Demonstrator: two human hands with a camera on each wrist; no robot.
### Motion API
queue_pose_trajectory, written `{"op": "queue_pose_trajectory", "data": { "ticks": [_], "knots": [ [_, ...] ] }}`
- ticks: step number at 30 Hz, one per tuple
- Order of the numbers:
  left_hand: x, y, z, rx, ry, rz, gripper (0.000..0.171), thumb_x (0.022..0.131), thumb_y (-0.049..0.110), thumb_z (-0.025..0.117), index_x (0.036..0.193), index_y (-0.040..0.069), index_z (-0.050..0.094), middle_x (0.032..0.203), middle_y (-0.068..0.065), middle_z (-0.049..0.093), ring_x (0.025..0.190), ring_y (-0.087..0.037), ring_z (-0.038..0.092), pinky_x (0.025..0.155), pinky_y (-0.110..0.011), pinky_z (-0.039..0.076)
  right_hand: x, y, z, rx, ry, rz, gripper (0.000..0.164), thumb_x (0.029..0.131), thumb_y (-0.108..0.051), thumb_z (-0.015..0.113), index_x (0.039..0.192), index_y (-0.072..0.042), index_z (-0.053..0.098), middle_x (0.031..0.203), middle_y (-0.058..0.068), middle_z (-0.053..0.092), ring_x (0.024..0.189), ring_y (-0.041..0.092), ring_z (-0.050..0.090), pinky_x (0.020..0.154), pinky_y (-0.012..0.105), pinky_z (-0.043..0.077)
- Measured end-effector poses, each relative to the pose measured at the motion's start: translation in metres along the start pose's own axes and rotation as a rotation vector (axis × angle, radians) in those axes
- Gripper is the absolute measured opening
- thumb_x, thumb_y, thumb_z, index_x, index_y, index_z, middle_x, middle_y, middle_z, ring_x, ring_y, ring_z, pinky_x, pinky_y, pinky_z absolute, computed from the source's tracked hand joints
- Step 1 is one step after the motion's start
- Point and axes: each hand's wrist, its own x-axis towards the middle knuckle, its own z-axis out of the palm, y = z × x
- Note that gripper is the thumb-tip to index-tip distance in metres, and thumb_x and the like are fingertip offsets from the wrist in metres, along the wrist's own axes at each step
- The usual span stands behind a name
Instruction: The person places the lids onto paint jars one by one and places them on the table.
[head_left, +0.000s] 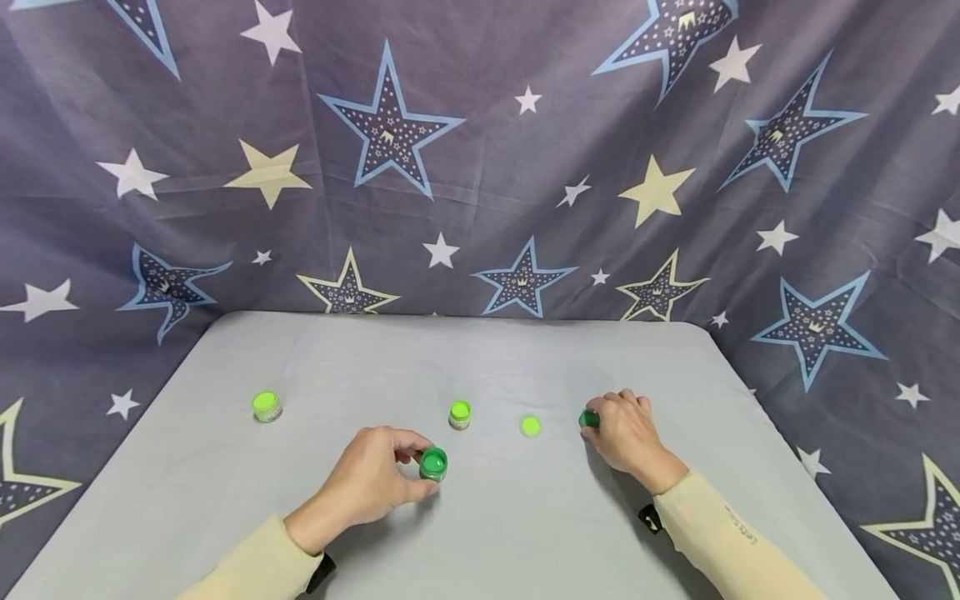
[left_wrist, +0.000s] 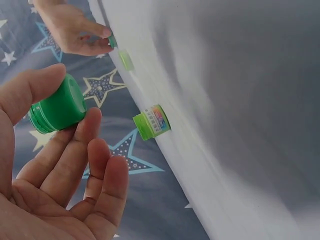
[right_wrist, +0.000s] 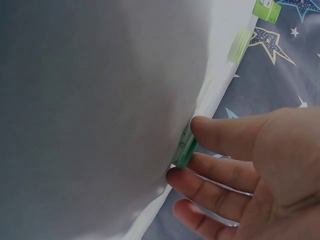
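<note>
My left hand (head_left: pixel 369 477) pinches a small dark green paint jar (head_left: pixel 433 465) between thumb and fingers. The jar has no lid on, and green paint shows at its mouth. In the left wrist view the threaded neck of this green jar (left_wrist: pixel 60 107) points away to the lower left. Over on the right, my right hand (head_left: pixel 628 432) grips a dark green jar lid (head_left: pixel 588 419) by its edges. The right wrist view shows the green lid (right_wrist: pixel 185 147) right at the table surface, thumb on one side and fingertips on the other.
An uncapped light green paint jar (head_left: pixel 460 415) stands mid-table, with a light green lid (head_left: pixel 531 427) lying to its right. Farther left stands another light green jar (head_left: pixel 266 407). A star-patterned cloth (head_left: pixel 480 208) hangs behind the grey-white table (head_left: pixel 480 358).
</note>
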Motion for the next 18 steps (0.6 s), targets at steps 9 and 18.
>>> {"op": "queue_pose_trajectory", "data": {
  "ticks": [9,18],
  "knots": [
    [0.001,0.001,0.002,0.016,0.013,0.036,0.029,0.071,0.018,0.094,0.090,0.033,0.078,0.085,0.021,0.067,0.088,-0.018,0.062,0.078,-0.031,0.049,0.000,-0.001,-0.002,0.005,0.012,-0.001,0.022,0.082,-0.012,0.086,0.077,-0.017,0.065,0.069,-0.005,0.054,0.072,0.021,0.043,0.074,0.044,0.027],
    [0.002,0.004,0.005,0.007,0.030,0.050,0.031,0.070,0.017,0.095,0.091,0.031,0.078,0.088,0.019,0.068,0.088,-0.017,0.062,0.077,-0.031,0.049,-0.008,-0.011,-0.009,0.020,0.100,-0.043,0.017,0.081,-0.013,0.087,0.093,-0.012,0.075,0.083,0.000,0.068,0.076,0.021,0.050,0.077,0.046,0.032]
  ]
}}
